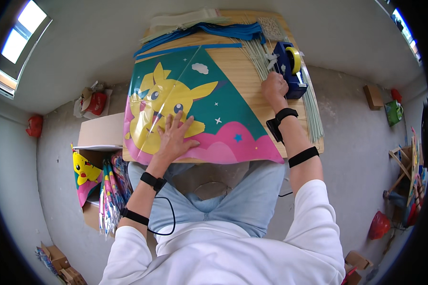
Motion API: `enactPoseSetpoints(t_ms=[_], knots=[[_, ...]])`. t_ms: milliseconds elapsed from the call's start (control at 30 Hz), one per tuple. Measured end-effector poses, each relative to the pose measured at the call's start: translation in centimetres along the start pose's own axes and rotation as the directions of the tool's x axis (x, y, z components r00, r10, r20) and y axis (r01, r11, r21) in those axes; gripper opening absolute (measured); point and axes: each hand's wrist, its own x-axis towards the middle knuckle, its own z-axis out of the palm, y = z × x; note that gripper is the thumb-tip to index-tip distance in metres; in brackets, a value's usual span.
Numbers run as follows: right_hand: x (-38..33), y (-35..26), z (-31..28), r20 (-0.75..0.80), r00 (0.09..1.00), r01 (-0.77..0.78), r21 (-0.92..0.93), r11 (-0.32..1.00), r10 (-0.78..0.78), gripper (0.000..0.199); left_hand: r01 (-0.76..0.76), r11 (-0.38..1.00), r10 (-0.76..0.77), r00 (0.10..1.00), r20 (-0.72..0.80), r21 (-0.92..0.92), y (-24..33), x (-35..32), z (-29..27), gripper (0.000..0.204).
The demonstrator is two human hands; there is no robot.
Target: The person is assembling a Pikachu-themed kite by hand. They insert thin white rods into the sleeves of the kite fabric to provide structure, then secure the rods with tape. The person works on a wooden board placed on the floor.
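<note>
A kite sheet, printed with a yellow cartoon animal on green and pink, lies flat on the wooden table. A thin pale line runs diagonally across it. My left hand rests on its lower part with fingers spread. Beside the blue tape dispenser, which carries a yellow roll, my right hand is closed; whatever it may hold is hidden. Bits of whitish tape stick out at the dispenser's left side. A bundle of thin pale sticks lies just beyond that hand.
Blue strips and a bag of small pale pieces lie at the table's far end. More sticks line its right edge. A cardboard box with rolled, colourful kites stands at left. A brown box sits on the floor at right.
</note>
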Motion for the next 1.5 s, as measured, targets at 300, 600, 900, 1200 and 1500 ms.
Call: enactPoseSetpoints(t_ms=[300, 600, 900, 1200, 1500], knots=[[-0.3, 0.9, -1.1, -0.017, 1.0, -0.008, 0.076, 0.997, 0.01, 0.019, -0.023, 1.0, 0.022, 1.0, -0.009, -0.013, 0.0, 0.2, -0.2, 0.086], [-1.3, 0.3, -0.1, -0.157, 0.985, 0.065, -0.02, 0.998, -0.067, 0.013, -0.015, 0.999, 0.015, 1.0, -0.003, -0.03, -0.4, 0.0, -0.3, 0.086], [-0.4, 0.1, 2.4, -0.119, 0.981, 0.13, -0.174, 0.976, -0.151, 0.015, 0.008, 1.0, -0.008, 1.0, 0.02, -0.007, 0.1, 0.3, -0.6, 0.087], [-0.6, -0.1, 0.5, -0.113, 0.993, -0.028, -0.054, 0.998, 0.022, 0.015, -0.028, 1.0, 0.028, 1.0, -0.012, -0.006, -0.2, 0.2, -0.4, 0.086], [-10.4, 6.9, -1.1, -0.155, 0.966, 0.252, 0.412, 0.876, -0.205, 0.006, -0.04, 0.999, 0.04, 0.998, -0.038, 0.011, -0.6, 0.2, 0.0, 0.084]])
